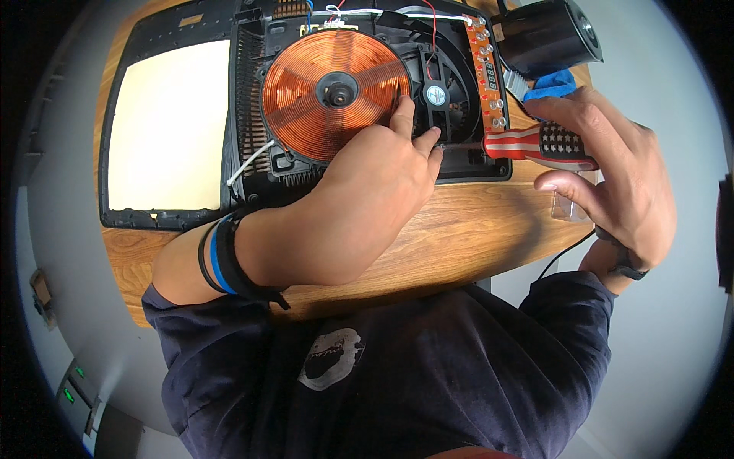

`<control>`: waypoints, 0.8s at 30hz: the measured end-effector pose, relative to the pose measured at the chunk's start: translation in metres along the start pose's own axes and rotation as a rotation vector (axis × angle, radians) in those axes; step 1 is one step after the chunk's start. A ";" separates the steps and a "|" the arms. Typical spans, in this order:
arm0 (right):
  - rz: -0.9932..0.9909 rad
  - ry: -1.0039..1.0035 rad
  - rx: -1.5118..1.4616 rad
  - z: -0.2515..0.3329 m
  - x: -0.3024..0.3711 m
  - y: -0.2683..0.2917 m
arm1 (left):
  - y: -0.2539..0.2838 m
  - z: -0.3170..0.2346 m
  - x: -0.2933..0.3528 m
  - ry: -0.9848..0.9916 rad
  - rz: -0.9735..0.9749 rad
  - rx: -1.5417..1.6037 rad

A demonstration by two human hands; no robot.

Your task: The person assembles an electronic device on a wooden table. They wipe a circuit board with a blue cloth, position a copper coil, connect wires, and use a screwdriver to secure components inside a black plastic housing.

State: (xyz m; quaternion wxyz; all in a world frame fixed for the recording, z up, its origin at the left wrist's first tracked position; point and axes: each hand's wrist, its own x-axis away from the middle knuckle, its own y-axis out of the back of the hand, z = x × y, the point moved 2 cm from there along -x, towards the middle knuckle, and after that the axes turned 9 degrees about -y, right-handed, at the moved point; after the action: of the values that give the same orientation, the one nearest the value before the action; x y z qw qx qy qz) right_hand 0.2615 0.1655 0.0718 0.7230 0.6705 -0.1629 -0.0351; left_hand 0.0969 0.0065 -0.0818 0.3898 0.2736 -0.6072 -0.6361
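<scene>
At frame centre, your left hand point(375, 183) pinches narrowly at the fan housing point(437, 96) beside the copper coil point(336, 92). Your right hand point(612, 172) grips the striped screwdriver point(535, 144). The cooker's top panel point(164, 126) lies removed at upper left; internals remain installed.

Bare wooden tabletop point(459, 229) before the opened cooker point(252, 164) (coil point(336, 92), fan point(437, 96) crowding inside), black cylinder point(547, 34) blocking far right.

opened induction cooker point(367, 99): black casing, copper coil exposed, flat on table | screwdriver point(535, 144): red-white striped handle, lying horizontal, gripped at cooker's right edge
</scene>
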 end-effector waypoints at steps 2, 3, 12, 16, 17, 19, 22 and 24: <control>-0.062 0.057 0.035 0.000 0.000 0.000 | -0.001 0.000 0.000 -0.003 -0.008 -0.013; -0.095 0.094 0.083 0.000 0.000 -0.001 | -0.002 -0.001 0.000 -0.006 -0.008 -0.028; -0.056 -0.015 0.014 -0.005 0.000 -0.006 | -0.002 -0.001 -0.001 -0.001 0.002 -0.048; -0.104 0.153 0.032 0.000 -0.007 -0.007 | 0.000 -0.002 0.001 0.009 0.012 -0.048; -0.104 0.177 0.063 0.002 -0.006 -0.007 | 0.000 -0.002 0.000 0.009 0.009 -0.043; -0.092 0.135 0.151 0.002 -0.004 -0.010 | -0.002 -0.003 0.000 0.010 0.006 -0.033; -0.097 -0.098 0.210 0.004 0.004 -0.019 | 0.001 0.000 0.000 -0.012 0.014 -0.004; -0.090 -0.152 0.176 0.008 0.005 -0.019 | -0.002 -0.001 0.000 -0.004 0.007 -0.009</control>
State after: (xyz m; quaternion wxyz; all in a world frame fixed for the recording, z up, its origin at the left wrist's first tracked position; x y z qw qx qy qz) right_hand 0.2674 0.1550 0.0547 0.6444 0.7335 -0.1894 -0.1040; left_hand 0.0974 0.0060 -0.0835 0.3919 0.2686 -0.6061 -0.6379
